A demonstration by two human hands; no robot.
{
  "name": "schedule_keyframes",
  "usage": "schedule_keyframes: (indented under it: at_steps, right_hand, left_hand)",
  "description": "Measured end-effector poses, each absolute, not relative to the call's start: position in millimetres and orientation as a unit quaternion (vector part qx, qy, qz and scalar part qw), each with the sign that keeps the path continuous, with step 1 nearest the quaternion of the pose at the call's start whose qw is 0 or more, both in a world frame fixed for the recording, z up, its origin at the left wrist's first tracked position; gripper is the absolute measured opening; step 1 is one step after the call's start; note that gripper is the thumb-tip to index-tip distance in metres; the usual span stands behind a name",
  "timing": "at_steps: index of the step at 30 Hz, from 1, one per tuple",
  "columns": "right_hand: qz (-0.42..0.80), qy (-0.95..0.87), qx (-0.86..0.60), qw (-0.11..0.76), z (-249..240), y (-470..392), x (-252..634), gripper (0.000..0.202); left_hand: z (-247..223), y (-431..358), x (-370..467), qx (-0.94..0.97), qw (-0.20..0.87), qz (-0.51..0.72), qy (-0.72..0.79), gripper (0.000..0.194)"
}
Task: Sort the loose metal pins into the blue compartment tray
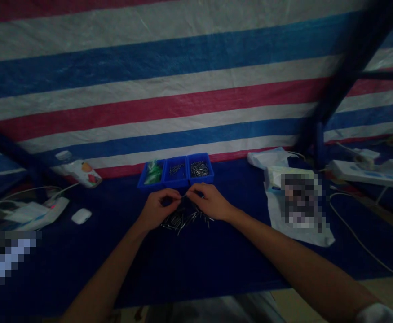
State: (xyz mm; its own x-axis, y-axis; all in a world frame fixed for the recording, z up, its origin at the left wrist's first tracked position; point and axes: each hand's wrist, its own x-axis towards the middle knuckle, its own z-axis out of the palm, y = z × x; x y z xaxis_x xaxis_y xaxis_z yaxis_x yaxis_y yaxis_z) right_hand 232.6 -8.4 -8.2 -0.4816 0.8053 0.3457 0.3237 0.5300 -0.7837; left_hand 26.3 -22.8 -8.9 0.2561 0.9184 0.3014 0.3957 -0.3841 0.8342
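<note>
Broadly, a wrinkled, slightly glossy striped sheet (169, 98) in white, blue and red fills the far side, crossed at the right by a straight, dark post (337, 85). Below it spreads a flat, dark blue tabletop (196, 264). On its right side, a creased, pale sheet (277, 222) lies beneath items partly blurred out, with a crumpled, thin-looking white bag (272, 157) at their far end. Long, hard-edged white power strips stand at right (371, 172) and left (55, 213). Near the centre, the left hand (159, 206) and the right hand (211, 199) come almost together, thumb and forefinger of each pressed at the tips on a thin piece (183, 196) that bridges the small gap; its exact shape is too dim to tell. Just beyond the hands sit three boxy blue bins side by side: the left bin (141, 181) bears shiny green film-like material, the middle bin (176, 183) a few slender pieces, the right bin (201, 180) many short metallic ones. Far left leans a rounded bottle (87, 174) with a fruit-patterned label; nearer is a smooth white case (81, 216) with rounded corners. Under the hands, slim, shiny metallic rods (178, 220) lie loosely crisscrossed on the tabletop.
</note>
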Motion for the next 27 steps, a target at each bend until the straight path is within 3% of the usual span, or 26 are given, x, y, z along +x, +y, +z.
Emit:
schedule_keyframes:
  at_steps: [9,13,15,17,22,27]
  right_hand:
    - [0.499,-0.68,-0.395,0.364,-10,1,234,0.032]
    - [0.561,-0.607,-0.385,0.411,-4,5,232,0.023]
    - [0.561,-0.606,-0.378,0.419,-4,4,233,0.038]
    - [0.504,-0.656,-0.394,0.4,-6,3,237,0.044]
    - [0.212,-0.834,-0.409,0.303,-18,6,255,0.023]
    - [0.145,-0.908,-0.341,0.197,-22,6,263,0.026]
  left_hand:
    - [-2,-25,25,0.688,0.335,0.446,0.464,0.032]
    - [-2,-19,17,0.657,0.288,0.476,0.509,0.028]
    - [-4,-14,12,0.654,0.259,0.474,0.529,0.028]
    - [-8,-10,8,0.667,0.234,0.454,0.543,0.027]
    - [-15,-9,7,0.759,0.154,0.328,0.541,0.018]
    - [-16,-12,14,0.814,0.127,0.247,0.511,0.016]
